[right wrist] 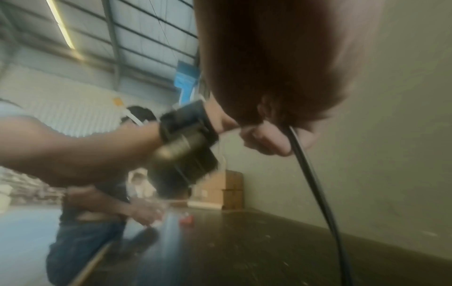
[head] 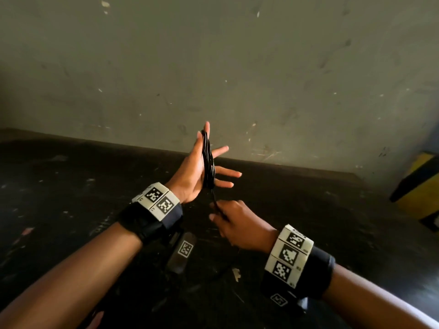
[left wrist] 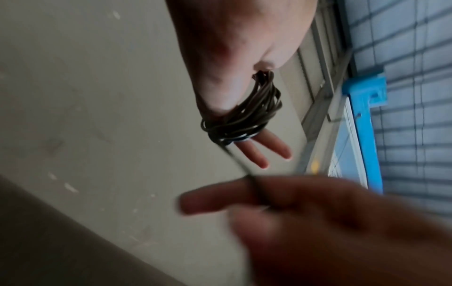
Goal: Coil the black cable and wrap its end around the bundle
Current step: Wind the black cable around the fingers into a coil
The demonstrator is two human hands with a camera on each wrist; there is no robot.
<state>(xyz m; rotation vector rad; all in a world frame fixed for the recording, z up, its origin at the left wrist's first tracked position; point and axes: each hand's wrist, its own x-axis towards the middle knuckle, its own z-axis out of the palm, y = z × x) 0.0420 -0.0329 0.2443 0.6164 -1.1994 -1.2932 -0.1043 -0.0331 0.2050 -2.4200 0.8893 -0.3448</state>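
Observation:
My left hand (head: 190,172) is raised above the dark table, palm turned inward and fingers straight and spread. The black cable (head: 208,160) is wound in several loops around this hand, from near the fingertips down to the heel of the palm. In the left wrist view the coil (left wrist: 242,116) crosses the palm below the fingers (left wrist: 281,149). One strand runs down from the coil into my right hand (head: 235,222), which pinches it just below the left hand. In the right wrist view the free cable (right wrist: 315,183) hangs down from the right hand's curled fingers (right wrist: 269,139) toward the table.
A scuffed dark table (head: 71,186) meets a grey wall (head: 237,67) behind the hands. A yellow and black block (head: 418,186) stands at the right. In the right wrist view another person (right wrist: 97,222) crouches far off, near cardboard boxes (right wrist: 227,189).

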